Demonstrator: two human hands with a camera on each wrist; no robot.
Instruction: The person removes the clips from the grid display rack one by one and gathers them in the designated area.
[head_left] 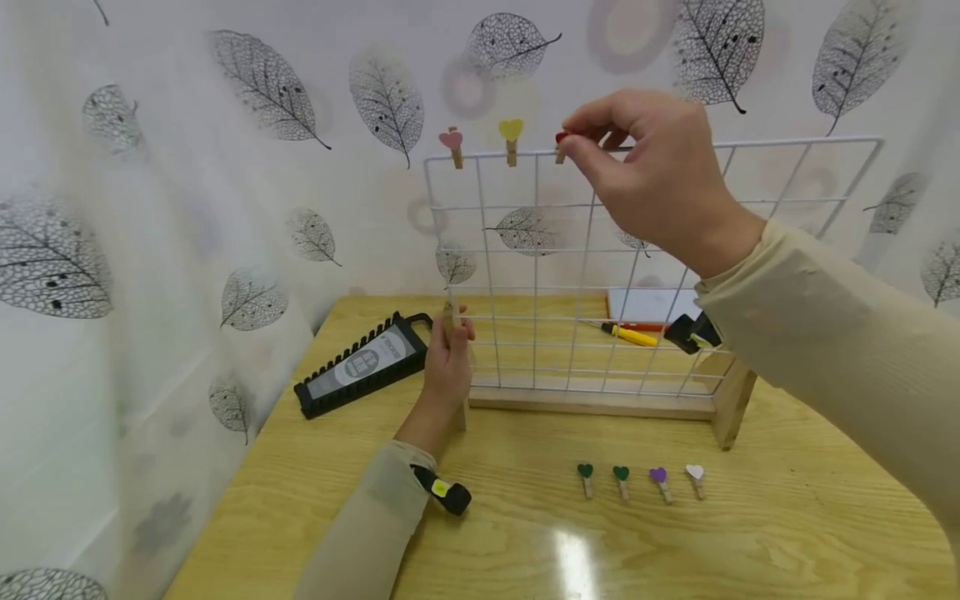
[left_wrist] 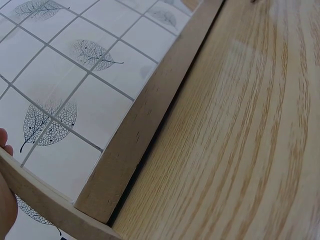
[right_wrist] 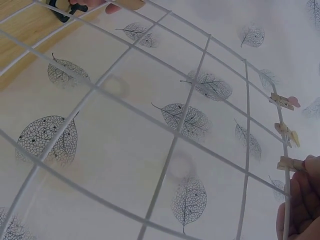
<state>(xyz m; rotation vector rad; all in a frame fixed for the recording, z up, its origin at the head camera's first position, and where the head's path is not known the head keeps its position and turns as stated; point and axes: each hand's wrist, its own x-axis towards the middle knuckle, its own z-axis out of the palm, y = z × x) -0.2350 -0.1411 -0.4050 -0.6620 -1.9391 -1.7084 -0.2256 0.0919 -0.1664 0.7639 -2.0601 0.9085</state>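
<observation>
My right hand (head_left: 656, 162) pinches a small wooden clothespin with a red heart (head_left: 561, 148) at the top wire of a white wire grid rack (head_left: 536, 288). In the right wrist view, that clothespin (right_wrist: 289, 163) meets the edge wire. Left of it, a yellow-heart clothespin (head_left: 511, 140) and a pink-heart clothespin (head_left: 452, 146) are clipped on the same wire. My left hand (head_left: 447, 367) grips the rack's left wooden upright (head_left: 449, 321), seen also as a curved wooden piece (left_wrist: 55, 207) in the left wrist view.
In front of the rack lie two green-heart clothespins (head_left: 586, 481) (head_left: 621, 482), a purple-heart clothespin (head_left: 660, 484) and a white-heart clothespin (head_left: 696, 481). A black toothed holder (head_left: 363, 367) lies left. Behind the grid are a yellow-handled screwdriver (head_left: 633, 336) and a white box (head_left: 648, 304).
</observation>
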